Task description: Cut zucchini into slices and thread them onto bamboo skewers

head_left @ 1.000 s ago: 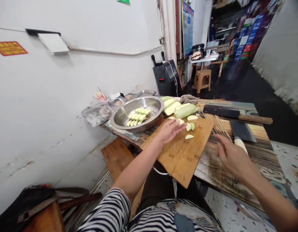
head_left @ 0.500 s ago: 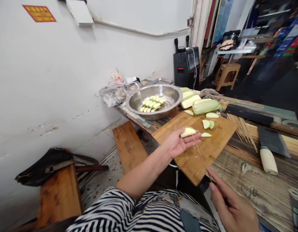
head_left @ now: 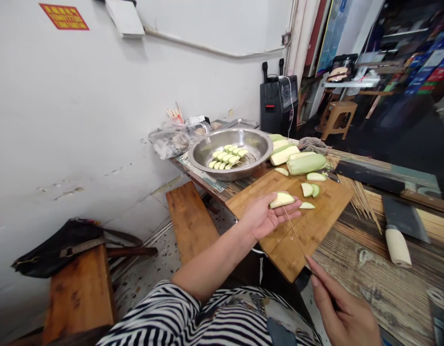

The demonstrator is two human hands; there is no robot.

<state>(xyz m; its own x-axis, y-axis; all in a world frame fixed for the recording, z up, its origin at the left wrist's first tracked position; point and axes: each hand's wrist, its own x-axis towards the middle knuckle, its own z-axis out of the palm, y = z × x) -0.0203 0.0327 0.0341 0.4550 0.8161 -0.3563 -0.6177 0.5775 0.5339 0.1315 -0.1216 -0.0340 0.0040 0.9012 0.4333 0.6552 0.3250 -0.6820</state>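
My left hand (head_left: 267, 217), palm up over the cutting board (head_left: 315, 216), holds a pale zucchini slice (head_left: 281, 199) between thumb and fingers. My right hand (head_left: 342, 300) pinches a thin bamboo skewer (head_left: 296, 233) near its lower end. The skewer's far tip meets the lower edge of the slice; whether it has gone in I cannot tell. Several cut slices (head_left: 307, 190) lie on the board, with a larger zucchini piece (head_left: 306, 164) at its far edge. Skewered slices (head_left: 227, 157) rest inside the steel basin (head_left: 203, 168).
Loose skewers (head_left: 361, 199) and a cleaver (head_left: 400, 235) with a pale handle lie right of the board. Plastic bags (head_left: 169, 142) sit behind the basin, by the wall. A black speaker (head_left: 277, 103) stands beyond the table. Wooden benches (head_left: 189, 218) are at left.
The skewer tip has shifted slightly left along the slice's lower edge. Both hands keep their grips, and my right hand has moved a little left. The view has shifted slightly.
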